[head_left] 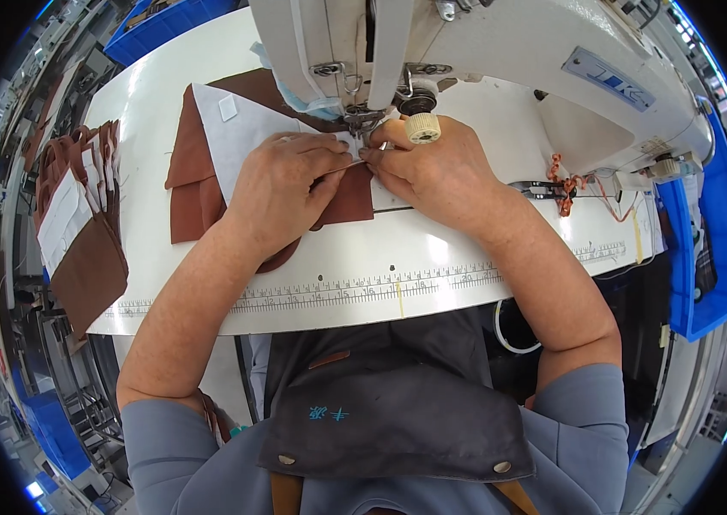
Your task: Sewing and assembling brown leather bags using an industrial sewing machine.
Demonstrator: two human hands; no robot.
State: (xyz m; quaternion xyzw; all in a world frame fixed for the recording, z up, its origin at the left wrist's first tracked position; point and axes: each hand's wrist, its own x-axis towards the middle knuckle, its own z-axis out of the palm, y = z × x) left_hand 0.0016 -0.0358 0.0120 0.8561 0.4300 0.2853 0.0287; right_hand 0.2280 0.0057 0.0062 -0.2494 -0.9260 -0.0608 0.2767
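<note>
Under the needle area [358,129] of a white sewing machine [492,51] lies a brown fabric piece [196,210] with a white cloth layer [224,146] on top. My left hand [290,184] rests over both layers, fingers bent together and fingertips gripping the cloth just left of the needle. From the other side, my right hand [440,172] pinches the cloth edge between thumb and forefinger, close by the presser foot. The fingertips of both hands nearly meet there. The stitching point itself is mostly hidden by my fingers and the machine head.
A stack of brown and white cut pieces [80,215] hangs over the table's left edge. Thread snips [539,190] with orange thread [566,193] lie right of my right wrist. A printed ruler [363,291] runs along the front. Blue bins stand at right [711,296] and back left [136,39].
</note>
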